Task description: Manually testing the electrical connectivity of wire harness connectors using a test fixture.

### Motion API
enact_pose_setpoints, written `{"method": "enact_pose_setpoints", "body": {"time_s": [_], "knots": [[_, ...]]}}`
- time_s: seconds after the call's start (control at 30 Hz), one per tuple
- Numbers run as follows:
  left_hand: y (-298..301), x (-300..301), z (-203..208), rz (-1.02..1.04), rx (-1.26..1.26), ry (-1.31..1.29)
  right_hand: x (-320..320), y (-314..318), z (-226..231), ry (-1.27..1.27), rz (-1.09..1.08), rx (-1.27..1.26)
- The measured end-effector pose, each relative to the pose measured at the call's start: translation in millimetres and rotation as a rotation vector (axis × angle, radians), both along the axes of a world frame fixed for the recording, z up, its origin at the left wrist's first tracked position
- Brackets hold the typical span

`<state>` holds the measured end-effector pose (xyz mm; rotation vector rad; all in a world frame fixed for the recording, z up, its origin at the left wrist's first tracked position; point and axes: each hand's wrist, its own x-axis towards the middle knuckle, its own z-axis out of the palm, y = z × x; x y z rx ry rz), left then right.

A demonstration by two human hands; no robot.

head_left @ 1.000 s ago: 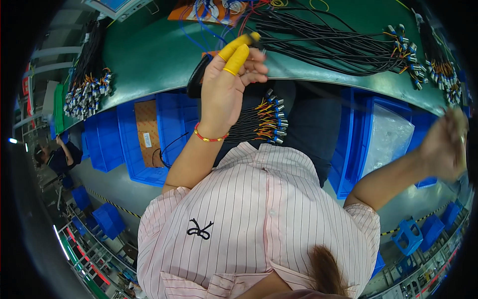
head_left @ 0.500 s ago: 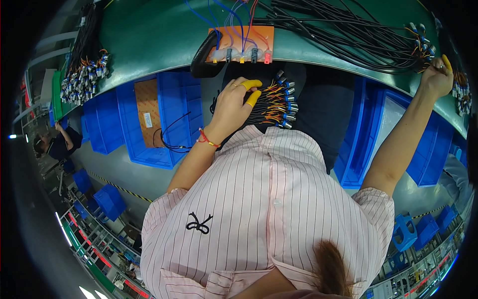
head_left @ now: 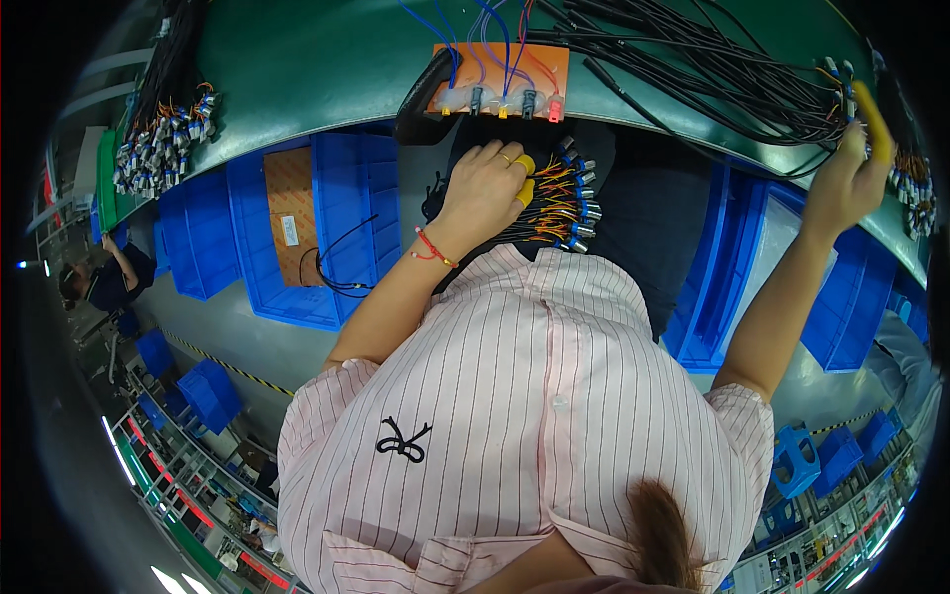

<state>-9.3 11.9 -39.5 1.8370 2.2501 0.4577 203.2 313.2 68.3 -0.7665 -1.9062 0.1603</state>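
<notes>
My left hand (head_left: 485, 193), with yellow finger covers on the thumb and a finger, closes over a bundle of black cables (head_left: 529, 223) in my lap. Orange, red and yellow wires and silver-and-blue connectors (head_left: 586, 211) fan out to the right of those fingers. Off at the right edge of the table, my right hand (head_left: 844, 188) is closed at the end of a single black cable (head_left: 673, 134), which sags over the table edge. A yellow cover is on one of its fingers too. Its grip is partly hidden by the fingers.
More black cables (head_left: 712, 74) lie on the green table (head_left: 297, 69). An orange board (head_left: 505, 74) with sockets and wires stands at its front edge, beside a black handle-like part (head_left: 426, 104). Another connector pile (head_left: 163, 148) hangs at far left. Blue bins (head_left: 332, 307) stand below.
My right hand has come down and slightly left, drawing one cable off the pile over the table edge. My left hand has moved slightly right and settled lower onto the bundle.
</notes>
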Motion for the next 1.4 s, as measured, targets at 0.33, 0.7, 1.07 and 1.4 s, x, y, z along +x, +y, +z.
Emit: {"method": "enact_pose_setpoints", "body": {"time_s": [0.33, 0.7, 1.07, 1.4], "knots": [[-9.6, -2.5, 0.8, 0.064, 0.131, -0.136, -31.8, -92.1, -57.6, -0.440, 0.440, -0.046], [-4.8, 16.9, 37.6, 0.100, 0.116, -0.434, -46.8, -38.9, -42.0, -0.398, 0.274, 0.054], [3.1, 16.2, 31.2, 0.024, 0.040, -0.417, 60.0, 8.0, -71.0, -0.385, -0.168, 0.071], [7.1, 24.5, 26.5, -0.029, -0.024, -0.374, 101.6, 15.8, -79.9, -0.401, 0.136, 0.020]]}}
